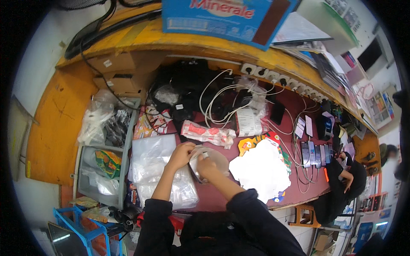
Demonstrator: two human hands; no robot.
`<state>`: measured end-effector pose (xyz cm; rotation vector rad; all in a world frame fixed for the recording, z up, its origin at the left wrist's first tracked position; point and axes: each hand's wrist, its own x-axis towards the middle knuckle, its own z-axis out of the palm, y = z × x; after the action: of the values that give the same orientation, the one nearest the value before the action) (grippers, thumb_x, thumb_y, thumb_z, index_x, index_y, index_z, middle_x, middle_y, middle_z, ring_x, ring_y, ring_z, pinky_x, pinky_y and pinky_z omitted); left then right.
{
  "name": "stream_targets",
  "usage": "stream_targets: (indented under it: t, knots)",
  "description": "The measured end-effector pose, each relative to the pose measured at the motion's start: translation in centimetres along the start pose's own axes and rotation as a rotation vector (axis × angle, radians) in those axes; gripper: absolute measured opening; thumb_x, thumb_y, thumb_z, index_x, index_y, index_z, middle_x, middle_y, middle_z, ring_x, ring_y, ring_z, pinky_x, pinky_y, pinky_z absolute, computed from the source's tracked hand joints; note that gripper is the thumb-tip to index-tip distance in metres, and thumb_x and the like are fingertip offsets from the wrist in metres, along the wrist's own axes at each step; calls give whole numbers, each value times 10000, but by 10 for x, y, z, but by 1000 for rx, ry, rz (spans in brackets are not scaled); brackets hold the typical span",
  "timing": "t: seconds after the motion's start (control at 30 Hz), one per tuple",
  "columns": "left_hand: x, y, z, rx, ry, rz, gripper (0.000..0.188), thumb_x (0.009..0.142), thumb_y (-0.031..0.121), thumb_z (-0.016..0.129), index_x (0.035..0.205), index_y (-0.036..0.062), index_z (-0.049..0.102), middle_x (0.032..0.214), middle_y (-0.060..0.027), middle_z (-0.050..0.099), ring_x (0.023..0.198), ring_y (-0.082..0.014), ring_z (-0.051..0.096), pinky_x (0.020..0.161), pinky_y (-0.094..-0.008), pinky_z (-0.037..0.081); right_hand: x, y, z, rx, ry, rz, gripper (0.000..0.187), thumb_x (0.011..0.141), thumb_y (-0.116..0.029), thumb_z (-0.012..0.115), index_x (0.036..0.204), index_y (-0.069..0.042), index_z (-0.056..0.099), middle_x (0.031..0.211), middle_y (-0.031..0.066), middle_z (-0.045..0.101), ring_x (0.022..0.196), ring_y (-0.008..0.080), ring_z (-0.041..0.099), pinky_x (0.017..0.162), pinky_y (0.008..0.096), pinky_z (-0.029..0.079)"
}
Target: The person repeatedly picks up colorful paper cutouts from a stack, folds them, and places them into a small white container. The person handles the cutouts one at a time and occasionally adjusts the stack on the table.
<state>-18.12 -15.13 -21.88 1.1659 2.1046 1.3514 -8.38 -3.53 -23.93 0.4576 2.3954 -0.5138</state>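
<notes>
Left hand (183,155) is gripping the round translucent object (221,159) edgewise; right hand's (206,167) grip unclear. Bracing against worktop (213,198) should help.

From where I stand I count two bare hands, left (182,155) and right (206,167); one blue rectangular cardboard carton (222,21), far; one blue open-sided plastic crate (89,239), near left; two slim, pale-screened phones (300,127), right.

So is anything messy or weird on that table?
Yes, the white cables look messy, looping loosely across the back of the table. Beside the right hand, the white sheets lie in a crooked pile.
</notes>
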Motion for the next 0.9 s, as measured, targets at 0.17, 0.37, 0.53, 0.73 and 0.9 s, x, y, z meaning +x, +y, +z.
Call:
stream_targets:
  t: [0.17, 0.37, 0.53, 0.73, 0.9]
  knots:
    - [6, -12, 0, -87, -76, -136, 181, 830, 93, 595, 958, -18, 659, 906, -116, 644, 791, -165, 601, 720, -293, 478, -7, 2, -29, -132, -101, -125, 703, 752, -167, 674, 1362, -48, 343, 1269, 241, 485, 1111, 388, 542, 869, 418, 491]
    - [-7, -22, 9, 3, 24, -247, 252, 882, 206, 603, 858, -44, 616, 715, -87, 595, 620, -128, 509, 592, -297, 426, -25, 22, -40, -45, 174, -86, 1046, 511, -167, 876, 1367, 4, 300, 1224, 206, 513, 1108, 335, 552, 894, 404, 478]
    - [-10, -29, 24, -42, 71, -181, 315, 913, 244, 565, 795, -47, 583, 652, -66, 513, 600, -118, 457, 573, -303, 416, -2, 16, -20, 1, 67, -26, 1088, 459, -144, 894, 1371, -4, 317, 1251, 216, 496, 1158, 317, 520, 917, 391, 467]
    - [5, 29, 1, 134, 60, -371, 278, 859, 258, 631, 913, -12, 664, 802, -132, 655, 708, -166, 605, 666, -300, 472, -13, 25, -55, 107, 209, -320, 669, 645, -199, 795, 1217, 10, 519, 1173, 174, 587, 1116, 283, 555, 897, 370, 470]
    - [18, 129, 66, 404, 769, 137, 242, 805, 149, 635, 1000, 9, 603, 942, -137, 600, 900, -295, 573, 831, -382, 444, -101, 110, -90, 750, 527, -680, 338, 833, -140, 649, 1132, 9, 596, 1093, 151, 638, 991, 233, 625, 870, 321, 478]
